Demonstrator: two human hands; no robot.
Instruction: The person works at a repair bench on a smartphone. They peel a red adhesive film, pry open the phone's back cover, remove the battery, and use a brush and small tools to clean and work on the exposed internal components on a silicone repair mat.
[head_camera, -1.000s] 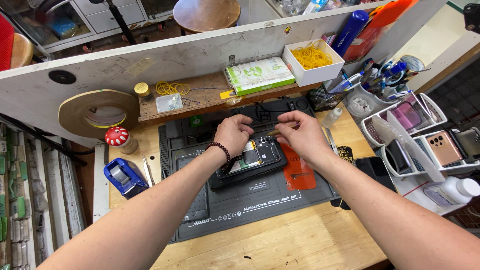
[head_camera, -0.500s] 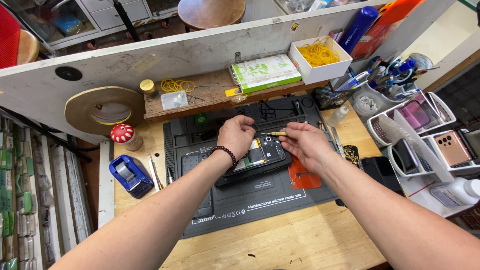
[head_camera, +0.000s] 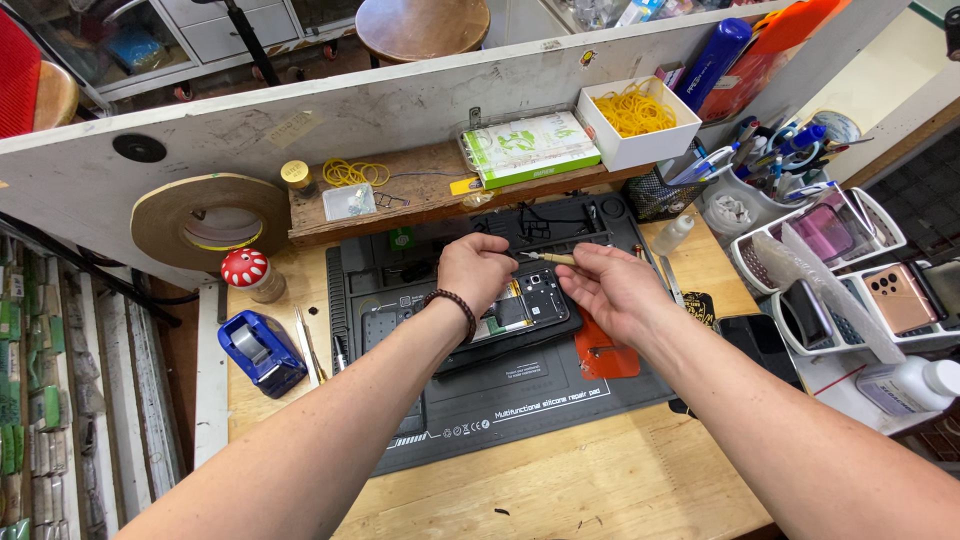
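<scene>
Gripping a thin wooden-handled tool (head_camera: 556, 258), the right hand (head_camera: 610, 290) has drawn slightly rightward since earlier; the left hand (head_camera: 478, 272), fingers curled shut, presses the opened phone (head_camera: 525, 305) lying on the dark ribbed silicone mat (head_camera: 520, 400). Behind, a green-and-white flat package (head_camera: 530, 148) sits on the wooden shelf (head_camera: 420, 200), beside a white box of yellow rubber bands (head_camera: 640, 120).

Matt rubbery mat (head_camera: 520, 400) lies on smooth wooden bench (head_camera: 600, 480).
</scene>
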